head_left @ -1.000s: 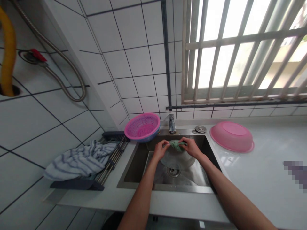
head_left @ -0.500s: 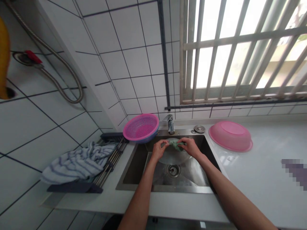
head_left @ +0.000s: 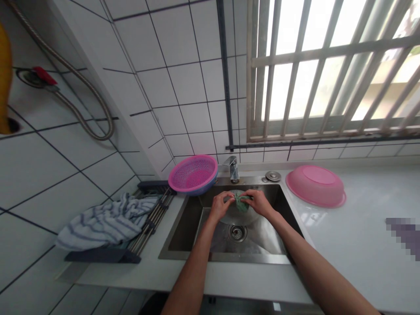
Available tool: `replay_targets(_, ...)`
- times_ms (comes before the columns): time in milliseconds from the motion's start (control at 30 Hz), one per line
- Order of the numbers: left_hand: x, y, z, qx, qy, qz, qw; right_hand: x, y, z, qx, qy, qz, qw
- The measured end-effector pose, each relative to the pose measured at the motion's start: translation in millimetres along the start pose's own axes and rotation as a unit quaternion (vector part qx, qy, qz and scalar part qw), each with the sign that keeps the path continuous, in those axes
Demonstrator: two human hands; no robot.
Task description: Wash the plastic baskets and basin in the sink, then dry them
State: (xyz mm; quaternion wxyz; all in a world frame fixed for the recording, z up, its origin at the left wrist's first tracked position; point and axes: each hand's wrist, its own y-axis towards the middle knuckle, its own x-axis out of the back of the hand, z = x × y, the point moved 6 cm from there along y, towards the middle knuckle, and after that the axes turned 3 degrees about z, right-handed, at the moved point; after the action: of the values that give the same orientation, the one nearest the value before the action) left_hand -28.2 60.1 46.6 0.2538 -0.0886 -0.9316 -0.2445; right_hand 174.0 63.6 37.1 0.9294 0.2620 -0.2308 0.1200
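A small, crumpled green cloth (head_left: 242,204) is stretched between my two hands above the sink (head_left: 259,248). My left hand (head_left: 222,204) pinches its left end between thumb and fingers. From the other side, my right hand (head_left: 259,201) grips the right end, fingers closed. Below them in the sink is a pale, see-through round bowl or basin (head_left: 236,217), partly hidden by the hands. The drain (head_left: 237,233) lies just in front of it. Behind the hands stands the faucet (head_left: 233,169).
A pink colander (head_left: 193,174) in a blue basin rests at the sink's back left corner. An upturned pink basin (head_left: 315,186) and a drain cover (head_left: 273,176) are to the right. At left, a striped towel (head_left: 108,225) lies over a metal rack (head_left: 152,223).
My left hand has moved slightly right, nearer my right hand. The green cloth is more bunched and hangs a little lower between them.
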Motion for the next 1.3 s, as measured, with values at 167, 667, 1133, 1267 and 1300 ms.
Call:
replay_targets(167, 7, 0, 1, 0.007, 0.007, -0.024, 1.000, 5, 0, -7, -0.030, 0.007, -0.001, 1.000)
replay_targets(667, 11, 1, 13, 0.027, -0.013, -0.038, 0.999, 7, 0, -4, -0.003, -0.025, -0.019, 1.000)
replay_targets(1133, 15, 3, 49, 0.089, -0.148, -0.036, 0.984, 25, 1, -16, -0.026, 0.000, -0.085, 0.996)
replay_targets(1267, 6, -1, 46, 0.085, -0.068, 0.004, 0.994, 13, 1, -12, -0.011, -0.012, -0.050, 0.999)
replay_targets(1300, 3, -2, 43, 0.082, -0.042, 0.009, 0.996, 8, 1, -10, -0.009, -0.013, -0.035, 0.999)
